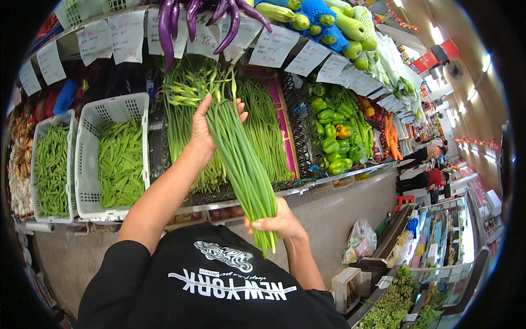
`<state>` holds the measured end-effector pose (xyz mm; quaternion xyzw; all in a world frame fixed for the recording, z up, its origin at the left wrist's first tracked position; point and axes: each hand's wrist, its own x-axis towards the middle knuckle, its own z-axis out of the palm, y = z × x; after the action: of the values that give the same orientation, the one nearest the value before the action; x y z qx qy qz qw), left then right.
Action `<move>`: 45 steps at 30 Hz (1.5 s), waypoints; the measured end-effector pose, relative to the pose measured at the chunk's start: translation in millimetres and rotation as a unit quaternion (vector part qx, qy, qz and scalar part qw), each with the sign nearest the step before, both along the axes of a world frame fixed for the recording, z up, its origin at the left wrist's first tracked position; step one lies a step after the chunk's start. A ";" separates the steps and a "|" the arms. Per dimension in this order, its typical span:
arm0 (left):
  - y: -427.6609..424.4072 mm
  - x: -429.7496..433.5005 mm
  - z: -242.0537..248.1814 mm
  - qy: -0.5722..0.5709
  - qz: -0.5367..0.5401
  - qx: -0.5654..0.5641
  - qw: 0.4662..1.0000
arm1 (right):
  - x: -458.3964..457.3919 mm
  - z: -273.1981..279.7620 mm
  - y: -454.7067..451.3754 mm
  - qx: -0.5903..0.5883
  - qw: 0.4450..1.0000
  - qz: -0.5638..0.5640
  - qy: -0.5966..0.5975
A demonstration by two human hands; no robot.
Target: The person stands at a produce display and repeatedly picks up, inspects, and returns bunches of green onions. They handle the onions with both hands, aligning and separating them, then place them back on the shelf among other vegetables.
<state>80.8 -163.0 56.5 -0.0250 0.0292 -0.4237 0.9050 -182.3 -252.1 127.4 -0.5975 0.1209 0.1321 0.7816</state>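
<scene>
A bundle of long green flowering stalks with pale buds (pixel 242 164) slants across the view in front of me. My left hand (pixel 205 125) cradles the budded upper end, its thumb on the near side and fingertips showing beyond the stalks. My right hand (pixel 273 222) grips the lower cut ends, the thumb across them. Behind the bundle, more budded stalks (pixel 174 119) lie on the stand, with long thin green stalks (pixel 261 127) to their right. Purple eggplants (pixel 166 37) hang over the shelf edge above my left hand.
White baskets hold flat green pods (pixel 121 164) and smaller green pods (pixel 51 172) at left. Green peppers (pixel 331 135) and carrots (pixel 391 135) lie right. Paper price tags (pixel 273 47) hang above. Two people (pixel 431 177) stand in the aisle; a plastic bag (pixel 361 240) is at lower right.
</scene>
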 end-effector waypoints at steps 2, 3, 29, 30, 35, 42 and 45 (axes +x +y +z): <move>0.6 8.1 -0.2 -0.010 -0.002 0.016 1.000 | -9.6 1.3 -6.5 -0.007 1.000 0.006 0.005; 1.8 12.5 -0.3 -0.023 0.009 0.029 0.999 | -14.3 1.4 -9.3 0.003 1.000 0.008 0.016; 10.8 41.0 -43.3 -0.179 0.002 -0.075 0.981 | -67.8 -33.9 -47.0 0.061 0.997 0.049 0.004; 11.9 40.3 -44.5 -0.189 -0.025 -0.109 0.976 | -67.8 -34.7 -47.2 0.062 0.997 0.049 0.005; 14.5 24.8 -40.2 -0.201 0.000 -0.041 0.979 | -71.3 -38.1 -51.8 0.071 0.996 0.055 0.015; 4.3 5.8 -31.5 -0.193 -0.014 -0.058 0.979 | -78.3 -44.6 -56.7 0.088 0.995 0.045 0.020; 3.2 8.2 -30.3 -0.144 -0.052 -0.112 0.982 | -81.2 -44.5 -57.5 0.083 0.995 0.041 0.024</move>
<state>89.0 -159.7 26.2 -0.0629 -0.1478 -0.4703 0.8678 -263.6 -309.6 82.9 -0.5318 0.1039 0.1878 0.8192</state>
